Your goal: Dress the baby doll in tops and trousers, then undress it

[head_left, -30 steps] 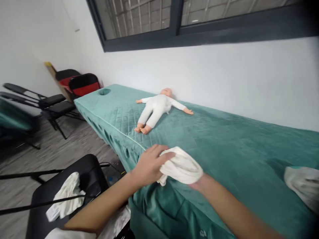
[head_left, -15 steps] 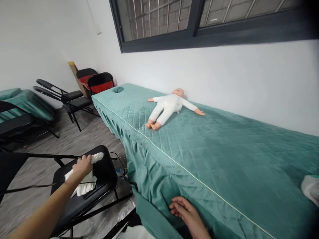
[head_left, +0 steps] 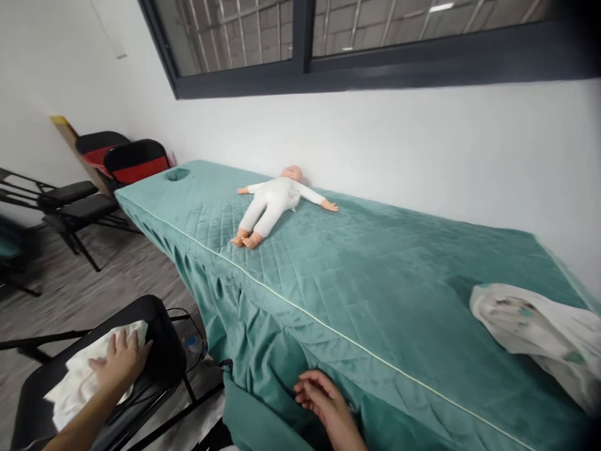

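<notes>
My left hand [head_left: 119, 361] lies flat, fingers spread, on a white cloth [head_left: 77, 379] that sits on the seat of a black folding chair [head_left: 162, 347] at the lower left. My right hand [head_left: 323, 404] rests with loosely curled fingers against the hanging side of the teal quilted bed cover [head_left: 375, 294], holding nothing. A baby doll [head_left: 270, 203] in a white suit lies on its back on the bed near the wall, well beyond both hands.
A white patterned garment [head_left: 539, 332] lies on the bed at the right. Black and red folding chairs [head_left: 101, 181] stand at the bed's far end on the left. A white wall and dark-framed window [head_left: 300, 44] run behind the bed. Grey floor lies to the left.
My left hand carried the white cloth from the bed edge to the black chair seat and now presses it flat. My right hand dropped to the bed's side. The view swung right.
</notes>
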`<state>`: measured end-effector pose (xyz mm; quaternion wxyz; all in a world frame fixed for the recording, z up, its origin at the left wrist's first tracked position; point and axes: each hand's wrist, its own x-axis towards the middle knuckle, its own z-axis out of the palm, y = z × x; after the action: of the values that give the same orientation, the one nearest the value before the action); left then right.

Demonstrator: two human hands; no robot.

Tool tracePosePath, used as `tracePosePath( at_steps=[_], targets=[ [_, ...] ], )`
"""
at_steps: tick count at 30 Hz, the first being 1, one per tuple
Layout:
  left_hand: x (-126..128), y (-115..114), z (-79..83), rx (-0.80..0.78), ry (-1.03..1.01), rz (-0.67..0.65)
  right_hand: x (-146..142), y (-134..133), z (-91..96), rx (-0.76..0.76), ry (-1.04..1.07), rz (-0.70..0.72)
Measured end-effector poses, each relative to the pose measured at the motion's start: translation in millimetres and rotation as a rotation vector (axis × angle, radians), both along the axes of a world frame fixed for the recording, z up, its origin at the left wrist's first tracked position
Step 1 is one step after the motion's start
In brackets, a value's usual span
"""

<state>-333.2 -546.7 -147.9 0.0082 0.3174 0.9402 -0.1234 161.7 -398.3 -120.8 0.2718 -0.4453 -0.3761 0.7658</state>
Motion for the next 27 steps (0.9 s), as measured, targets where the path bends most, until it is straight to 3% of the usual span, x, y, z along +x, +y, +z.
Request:
tracePosePath(
  at_steps=[2, 6, 11, 13, 15, 16, 19, 21, 23, 25, 27],
  targets=[
    [29, 17, 1.9, 0.236, -0.002, -0.085, 4, -5, 3.1, 0.038, -0.010, 0.016],
    [124, 46, 11.6, 0.584, -0.331, -0.573, 22, -15, 27.0, 0.095, -0.040, 0.022],
    [257, 75, 43.3, 0.772, -0.697, -0.971, 81, -5, 78.7, 0.292, -0.292, -0.130],
    [302, 99, 61.1, 0.887, -0.797, -0.964, 117, 10, 102.6, 0.419, -0.454, -0.271],
    [342, 134, 81.8, 0.900, -0.900, -1.011, 155, 29, 127.2, 0.581, -0.597, -0.417],
    [360, 156, 92.9, 0.903, -0.959, -1.073, 173, 40, 138.8, 0.648, -0.680, -0.469],
    [412, 230, 124.0, 0.909, -1.156, -1.096, 218, 77, 164.1, 0.920, -0.987, -0.638],
    [445, 281, 138.2, 0.855, -1.331, -1.056, 236, 102, 168.9, 0.978, -1.124, -0.625],
    [476, 327, 146.0, 0.780, -1.556, -0.893, 245, 126, 165.1, 0.983, -1.241, -0.527],
    [502, 363, 149.6, 0.679, -1.761, -0.761, 249, 147, 157.5, 1.020, -1.396, -0.422],
    [520, 387, 151.3, 0.593, -1.825, -0.707, 251, 165, 151.0, 1.059, -1.581, -0.381]
  ],
)
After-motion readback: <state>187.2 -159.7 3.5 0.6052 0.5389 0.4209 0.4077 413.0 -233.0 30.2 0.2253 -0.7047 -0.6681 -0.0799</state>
